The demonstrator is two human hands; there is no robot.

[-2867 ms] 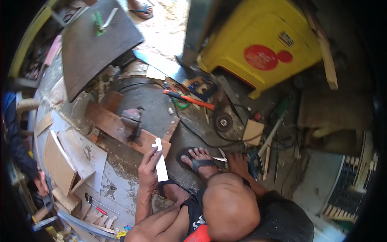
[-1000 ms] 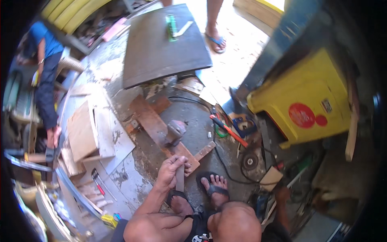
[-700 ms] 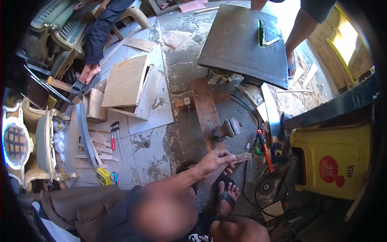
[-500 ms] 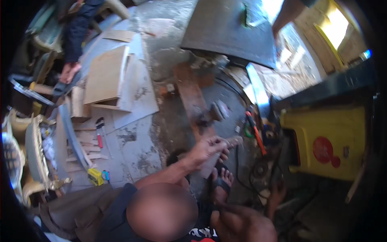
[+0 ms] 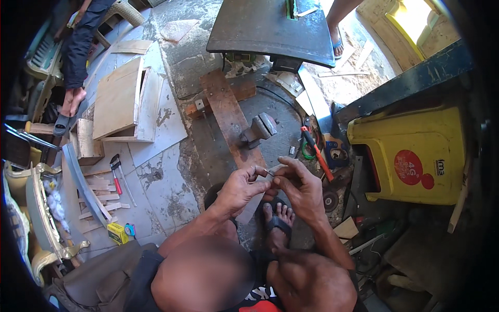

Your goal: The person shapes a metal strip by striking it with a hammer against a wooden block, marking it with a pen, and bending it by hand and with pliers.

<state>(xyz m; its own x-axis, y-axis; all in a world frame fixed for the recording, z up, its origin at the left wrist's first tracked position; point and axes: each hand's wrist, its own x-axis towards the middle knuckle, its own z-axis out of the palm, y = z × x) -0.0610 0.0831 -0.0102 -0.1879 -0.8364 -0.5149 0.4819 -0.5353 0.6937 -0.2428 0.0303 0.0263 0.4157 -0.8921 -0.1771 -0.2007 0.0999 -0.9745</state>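
Observation:
My left hand (image 5: 240,191) and my right hand (image 5: 302,191) meet in front of me, above the lower end of a brown wooden plank. Pinched between their fingertips is a small thin metal piece (image 5: 269,172), too small to name. A flat pale grey strip (image 5: 249,210) slants down below my left hand, its upper part hidden by the fingers. I cannot tell which hand supports this strip. Just beyond the hands, a metal vise (image 5: 260,130) sits on the plank (image 5: 224,104). My sandalled foot (image 5: 279,221) is underneath.
A dark-topped table (image 5: 265,31) stands ahead, with another person's leg (image 5: 335,23) beside it. Right are an orange-handled tool (image 5: 318,156) and a yellow plastic stool (image 5: 416,161). Left lie a wooden box (image 5: 119,101), a red-handled saw (image 5: 116,177) and a yellow tape measure (image 5: 118,234).
My right hand has risen from low on the right to meet my left hand. A small stick-like piece that jutted right from my left hand no longer shows there. The view has shifted.

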